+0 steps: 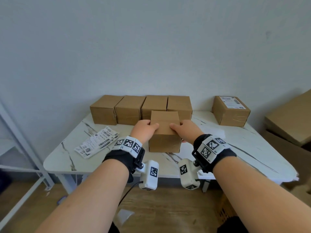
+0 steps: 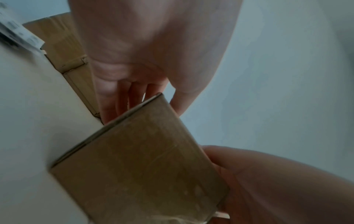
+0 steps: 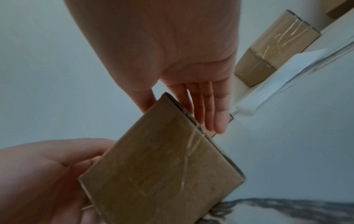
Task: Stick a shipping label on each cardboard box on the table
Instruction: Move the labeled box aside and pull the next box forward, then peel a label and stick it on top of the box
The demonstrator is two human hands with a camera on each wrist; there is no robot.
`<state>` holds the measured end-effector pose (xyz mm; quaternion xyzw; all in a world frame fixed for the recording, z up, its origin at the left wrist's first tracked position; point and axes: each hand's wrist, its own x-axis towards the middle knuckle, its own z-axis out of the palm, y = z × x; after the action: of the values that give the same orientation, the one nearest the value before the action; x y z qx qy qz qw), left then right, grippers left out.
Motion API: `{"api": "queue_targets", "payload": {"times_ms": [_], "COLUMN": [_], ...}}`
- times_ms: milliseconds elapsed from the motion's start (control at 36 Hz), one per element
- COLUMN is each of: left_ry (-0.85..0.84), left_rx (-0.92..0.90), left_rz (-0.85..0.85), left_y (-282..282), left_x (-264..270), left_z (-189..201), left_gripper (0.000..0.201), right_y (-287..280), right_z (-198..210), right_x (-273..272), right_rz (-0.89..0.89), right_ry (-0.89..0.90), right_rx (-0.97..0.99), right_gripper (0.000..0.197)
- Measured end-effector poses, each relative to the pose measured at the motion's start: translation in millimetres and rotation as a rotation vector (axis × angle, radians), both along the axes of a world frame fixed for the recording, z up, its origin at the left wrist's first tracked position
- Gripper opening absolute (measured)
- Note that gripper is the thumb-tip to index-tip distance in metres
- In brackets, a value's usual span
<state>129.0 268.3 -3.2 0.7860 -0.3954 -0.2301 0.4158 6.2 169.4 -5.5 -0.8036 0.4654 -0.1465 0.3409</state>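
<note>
A plain brown cardboard box stands at the middle of the marble table, with no label on its top. My left hand grips its left side, thumb over the top edge and fingers down the side face. My right hand grips the right side the same way. Clear tape runs across the box. A fanned stack of shipping labels lies on the table to the left. Whether the box rests on the table or is just off it I cannot tell.
Several unlabelled boxes form a row along the wall behind. A box bearing a label sits at the back right. A white sheet lies right of my right hand. Large cartons stand off the table's right side, a metal frame left.
</note>
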Motion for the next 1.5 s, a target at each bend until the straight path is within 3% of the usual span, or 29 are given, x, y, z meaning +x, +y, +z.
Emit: {"api": "queue_targets", "payload": {"times_ms": [111,222,306,472,583,750,972,1111,1222,1500], "left_ry": [-0.045,-0.142,-0.216,-0.299,-0.319,-0.385,-0.474,-0.477,-0.523,-0.457], "left_rx": [0.028,0.001,0.016,0.116,0.246,0.431,0.516,0.471,0.416,0.239], "left_rz": [0.022,0.074,0.081,0.174,0.214,0.187,0.118,0.166,0.265,0.407], "left_y": [-1.1,7.5,22.1,62.3,85.4,98.4,98.8,97.8,98.4,102.2], "left_x": [10.5,33.0,56.1,96.4,117.3,137.3,145.8,154.0,159.8,162.6], "left_z": [-0.2,6.6,10.9,8.8,2.0,-19.4,-34.4,-36.7,-39.8,-39.0], "left_gripper": [0.056,0.043,0.030,0.029,0.029,0.049,0.025,0.029,0.013,0.012], "right_y": [-0.7,8.5,22.2,56.5,78.6,96.5,97.5,94.2,93.9,93.2], "right_z": [5.9,20.8,32.3,34.9,28.0,8.4,-22.0,-22.9,-23.3,-23.7], "right_x": [5.8,17.6,32.9,71.7,100.2,131.5,143.3,146.3,147.0,145.5], "right_rz": [-0.032,-0.045,0.010,0.164,0.235,0.365,0.351,0.330,0.340,0.345], "right_ry": [-0.041,-0.133,-0.219,-0.212,-0.153,0.030,0.174,0.157,0.156,0.138], "right_rx": [-0.087,-0.194,-0.169,-0.156,-0.187,-0.150,-0.029,-0.021,-0.017,-0.020], "right_gripper": [0.046,0.053,0.051,0.047,0.048,0.048,0.046,0.055,0.056,0.055]}}
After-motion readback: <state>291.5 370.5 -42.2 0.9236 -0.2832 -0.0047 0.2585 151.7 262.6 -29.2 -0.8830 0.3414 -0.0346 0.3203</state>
